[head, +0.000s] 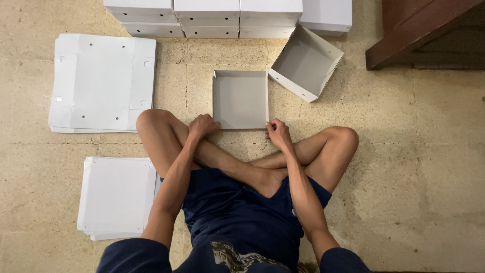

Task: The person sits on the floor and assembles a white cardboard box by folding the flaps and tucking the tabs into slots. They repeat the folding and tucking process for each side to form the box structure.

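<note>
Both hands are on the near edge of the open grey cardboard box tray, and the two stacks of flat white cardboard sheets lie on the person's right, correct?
Not quite. The head view shows both stacks of flat white cardboard sheets on the person's left. The rest holds: the left hand and right hand are on the near edge of the open grey cardboard box tray.

A person sits cross-legged on the stone floor (419,151), left hand (203,125) and right hand (277,132) at the near corners of a grey open box (240,98). The fingers seem to pinch its near edge, though that is hard to tell. Flat white sheets (101,81) lie to the left, and another open box (305,63) sits tilted just beyond.
</note>
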